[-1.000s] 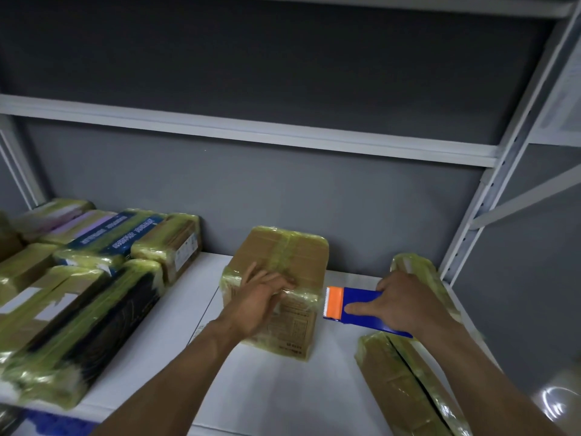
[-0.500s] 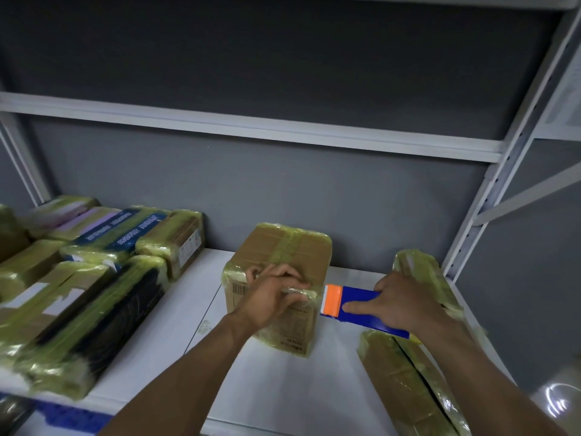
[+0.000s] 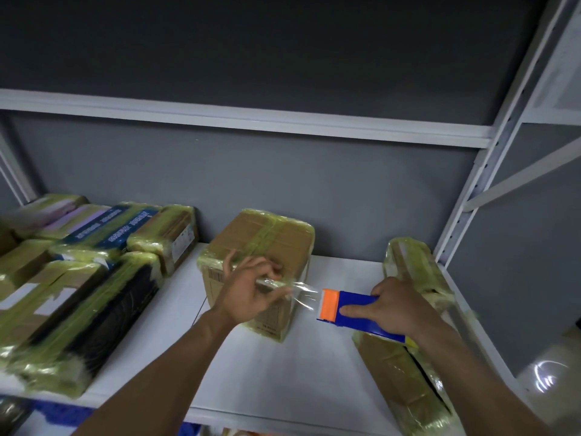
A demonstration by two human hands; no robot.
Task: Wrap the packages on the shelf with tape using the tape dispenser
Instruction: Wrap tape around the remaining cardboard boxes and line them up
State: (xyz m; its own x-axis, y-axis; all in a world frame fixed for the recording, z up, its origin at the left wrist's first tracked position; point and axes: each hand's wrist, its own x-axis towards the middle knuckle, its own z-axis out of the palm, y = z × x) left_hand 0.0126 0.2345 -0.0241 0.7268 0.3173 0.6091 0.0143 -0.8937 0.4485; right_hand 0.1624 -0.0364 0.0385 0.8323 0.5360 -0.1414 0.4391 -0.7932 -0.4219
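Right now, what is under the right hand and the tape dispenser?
Under the right hand and blue tape dispenser is white shelf, plus the top end of a wrapped package. The hand and forearm cover part of that package.

Both forearms reach forward, the left hand (image 3: 248,291) pinching with curled fingers, the right hand (image 3: 393,306) in a closed grip.

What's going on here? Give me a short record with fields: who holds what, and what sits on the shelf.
left hand: pinches the free end of the clear tape against the middle box
right hand: grips the blue tape dispenser, orange end toward the box
tape: stretched between dispenser and box
shelf: white
left side: stack of wrapped packages
right side: two wrapped packages
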